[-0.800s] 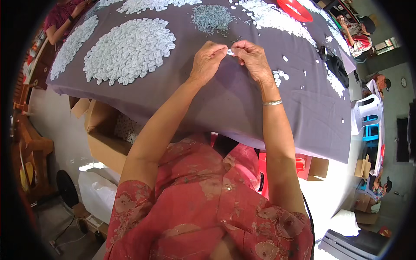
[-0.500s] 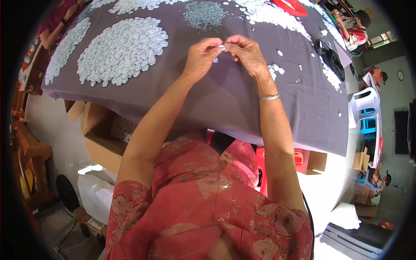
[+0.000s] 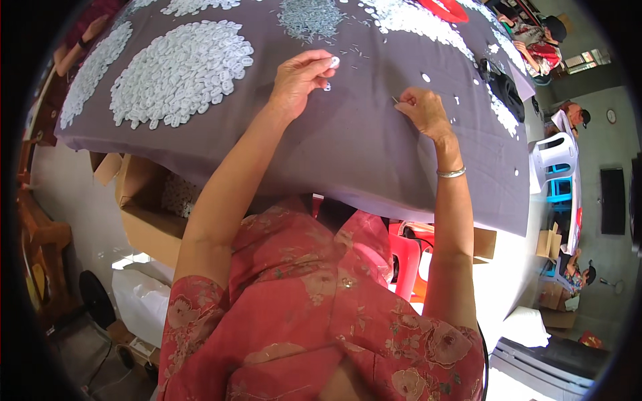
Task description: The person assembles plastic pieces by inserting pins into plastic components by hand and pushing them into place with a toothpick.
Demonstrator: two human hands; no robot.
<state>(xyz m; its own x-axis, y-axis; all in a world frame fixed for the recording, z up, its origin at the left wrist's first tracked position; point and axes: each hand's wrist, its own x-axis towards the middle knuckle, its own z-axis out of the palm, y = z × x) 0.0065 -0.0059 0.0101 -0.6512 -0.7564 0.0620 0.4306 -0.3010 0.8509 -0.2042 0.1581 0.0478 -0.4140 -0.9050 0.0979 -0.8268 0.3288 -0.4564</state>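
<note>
My left hand (image 3: 299,80) is raised over the dark tablecloth (image 3: 328,147), its thumb and fingers pinching a small white oval plastic piece (image 3: 335,62). Just below those fingers is another white piece (image 3: 327,87), apparently lying on the cloth. Off to the right, my right hand (image 3: 425,112) is closed, and a thin pin-like sliver (image 3: 395,99) pokes out from its fingertips. Beyond both hands lies a heap of small grey metal pins (image 3: 311,20), with a few strewn toward me. A large mound of white oval pieces (image 3: 180,73) spreads to the left.
More white pieces (image 3: 421,27) cover the far right, beside a red dish (image 3: 445,9) and a black bag (image 3: 505,93). An open cardboard box (image 3: 150,207) stands under the table's left edge. Other people sit around, including a person in a dark cap (image 3: 542,43).
My hands have come apart. The right one moved right and toward me with the thin sliver; the left still holds the white piece. The whole view has shifted slightly.
</note>
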